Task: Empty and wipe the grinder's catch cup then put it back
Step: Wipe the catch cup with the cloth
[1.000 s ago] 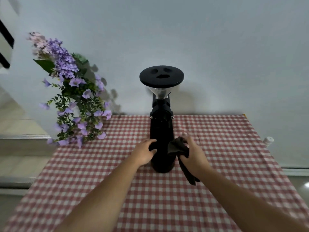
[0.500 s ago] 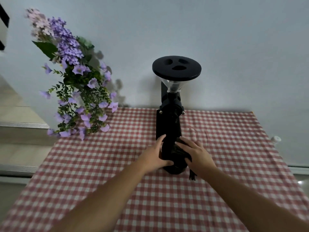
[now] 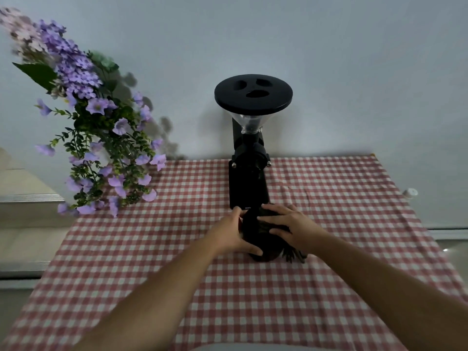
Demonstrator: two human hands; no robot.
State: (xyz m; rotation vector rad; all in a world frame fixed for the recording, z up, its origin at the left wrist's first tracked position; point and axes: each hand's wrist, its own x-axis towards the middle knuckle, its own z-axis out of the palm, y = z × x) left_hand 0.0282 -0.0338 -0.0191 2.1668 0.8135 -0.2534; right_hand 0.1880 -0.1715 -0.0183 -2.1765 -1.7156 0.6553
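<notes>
Fingers [image 3: 272,219] wrapping catch cup [image 3: 260,239], both sides

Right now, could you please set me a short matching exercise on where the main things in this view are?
Things:
1. flowers
2. hopper lid
3. dark cloth
4. left hand

Places:
A. on top of the grinder
B. under the right hand
C. far left, by the wall
D. against the left side of the grinder's base

Pairs: 1-C, 2-A, 3-B, 4-D
</notes>
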